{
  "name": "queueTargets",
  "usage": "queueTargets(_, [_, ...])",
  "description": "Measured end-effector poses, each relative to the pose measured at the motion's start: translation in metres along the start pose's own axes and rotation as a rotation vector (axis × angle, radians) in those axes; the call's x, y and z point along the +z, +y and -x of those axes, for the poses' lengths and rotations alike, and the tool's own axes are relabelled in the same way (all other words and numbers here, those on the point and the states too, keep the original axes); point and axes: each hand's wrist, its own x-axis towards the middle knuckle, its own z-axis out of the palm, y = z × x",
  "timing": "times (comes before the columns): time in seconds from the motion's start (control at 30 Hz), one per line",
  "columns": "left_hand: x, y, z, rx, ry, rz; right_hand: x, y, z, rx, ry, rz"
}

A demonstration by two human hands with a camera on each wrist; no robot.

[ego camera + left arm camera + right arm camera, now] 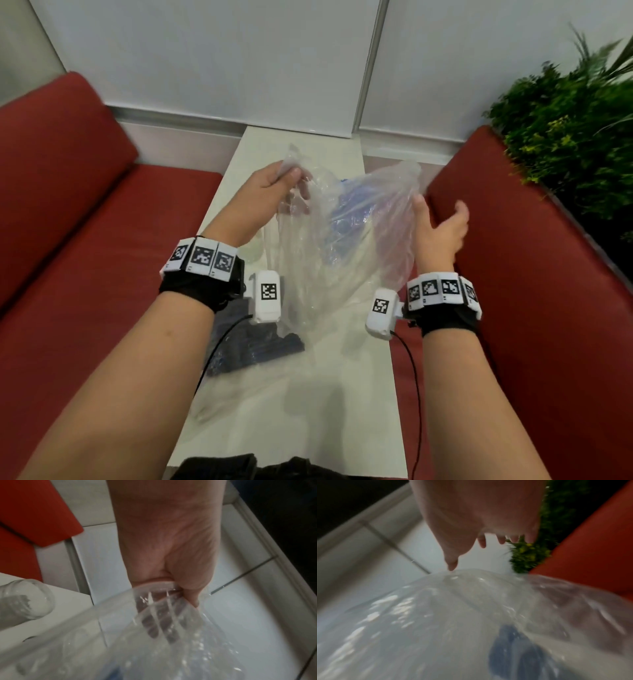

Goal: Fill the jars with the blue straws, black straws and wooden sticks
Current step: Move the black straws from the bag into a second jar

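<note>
Head view: high above, facing down and forward over table [359, 359], both forearms entering from bottom corners. Left wrist view: close along left hand [171, 545], bag [163, 642] filling lower frame. Right wrist view: close along right hand [479, 513]. Shared by all: bag.

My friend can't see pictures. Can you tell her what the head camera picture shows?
A left hand pinches a clear crinkly plastic bag of blue straws above a narrow white table, while the open right hand reaches toward it. Red cushioned benches sit on both sides.
</note>
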Motion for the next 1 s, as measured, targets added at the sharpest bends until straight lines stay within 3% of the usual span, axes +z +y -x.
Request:
queueTargets(0.1, [-0.001, -0.002, 0.000, -0.041, -0.072, 0.169, 0.007, 0.015, -0.007, 0.087, -0.421, -0.329])
queueTargets(0.13, [-0.001, -0.004, 0.000, -0.064, -0.064, 0.192, 0.012, 0.018, -0.007, 0.052, -0.456, -0.421])
queueTargets(0.2, [-0.005, -0.009, -0.002, -0.101, 0.055, 0.157, 0.019, 0.019, -0.004, -0.019, -0.371, -0.531])
queueTargets(0.3, [-0.029, -0.021, -0.007, -0.108, 0.358, 0.094, 0.011, 0.031, -0.013, -0.073, -0.157, -0.547])
queueTargets(0.4, [-0.056, -0.031, -0.008, -0.071, 0.504, 0.062, -0.003, 0.046, -0.023, -0.066, -0.065, -0.526])
queueTargets(0.5, [-0.063, -0.037, -0.013, -0.048, 0.629, 0.066, -0.008, 0.056, -0.026, -0.019, -0.069, -0.504])
queueTargets(0.57, [-0.063, -0.039, -0.018, -0.067, 0.656, 0.206, -0.008, 0.062, -0.032, 0.093, -0.271, -0.628])
queueTargets(0.67, [-0.065, -0.041, -0.020, -0.190, 0.598, 0.525, 0.002, 0.073, -0.029, 0.290, -0.614, -0.543])
queueTargets(0.77, [-0.064, -0.046, -0.018, -0.357, 0.462, 0.793, 0.019, 0.089, -0.014, 0.323, -0.750, -0.262])
queueTargets(0.83, [-0.062, -0.049, -0.013, -0.434, 0.280, 0.780, 0.025, 0.093, -0.012, 0.290, -0.613, -0.322])
queueTargets(0.9, [-0.058, -0.056, -0.006, -0.530, 0.131, 0.613, 0.027, 0.090, -0.012, 0.294, -0.397, -0.501])
queueTargets(1.0, [-0.041, -0.069, 0.007, -0.669, -0.078, 0.396, 0.032, 0.086, -0.014, 0.214, -0.195, -0.541])
